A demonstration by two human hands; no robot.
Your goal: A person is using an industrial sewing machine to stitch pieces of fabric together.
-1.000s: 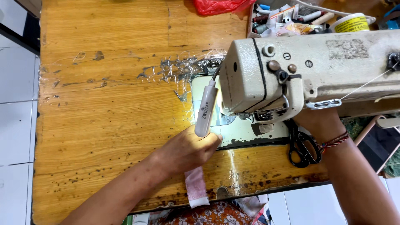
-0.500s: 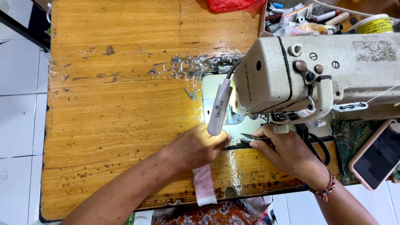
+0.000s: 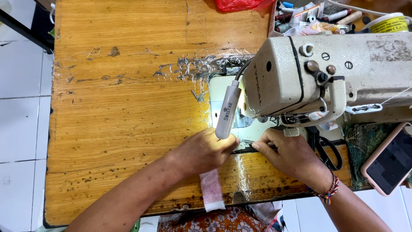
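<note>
The left hand (image 3: 205, 151) lies flat on a pink strip (image 3: 212, 192), pressing it to the bench (image 3: 124, 116), fingers loosely curled rather than gripping. The right hand (image 3: 288, 155) pinches a small dark tool (image 3: 249, 142) (too small to tell what kind) beside the left fingertips. The strip runs from under the left hand over the bench's near edge. Above the hands hang the lamp (image 3: 226, 112) and the sewing machine (image 3: 330, 73). Scissors (image 3: 325, 150) and a phone (image 3: 388, 159) lie to the right.

table (image 3: 128, 111) – worn glossy wood | sewing machine (image 3: 343, 68) – matt painted metal | strip (image 3: 212, 191) – pink cloth
</note>
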